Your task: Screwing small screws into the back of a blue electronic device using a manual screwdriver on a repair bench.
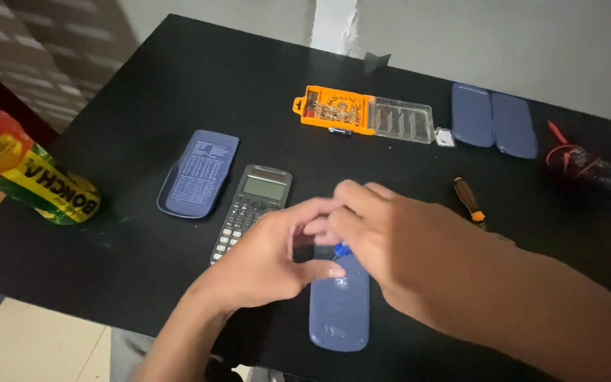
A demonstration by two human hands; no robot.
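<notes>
We take the dark grey scientific calculator with its pale display (251,210) as our landmark; it lies face up on the matte black table (143,92). Just to its right, our two hands meet above the near end of a slate-blue oblong plastic shell (339,310), which lies flat on the table and reaches toward the near edge.

Our left hand (270,258) comes up from below, its fingers curled in and its thumb tip resting on the blue shell's upper part. Our right hand (383,244) comes in from the right, its fingers bent narrowly toward the left hand's fingertips. Between them we see a small bright-blue bit (342,249); what it is we cannot tell, nor which hand pinches it.

Just left of the calculator lies a blue slide-on cover with fine pale print on its inner side (198,174). Beyond the calculator, toward the far right, stands an orange plastic bit case with a clear hinged lid (365,113), opened flat. Further right of that lie two more slate-blue shells (494,124) side by side, touching. Right of the calculator, past our right hand, a screwdriver with a brown and orange handle (469,200) peeks out. Well to the calculator's left, at the table's edge, lies a bottle with a yellow and green label (26,173) on its side.
</notes>
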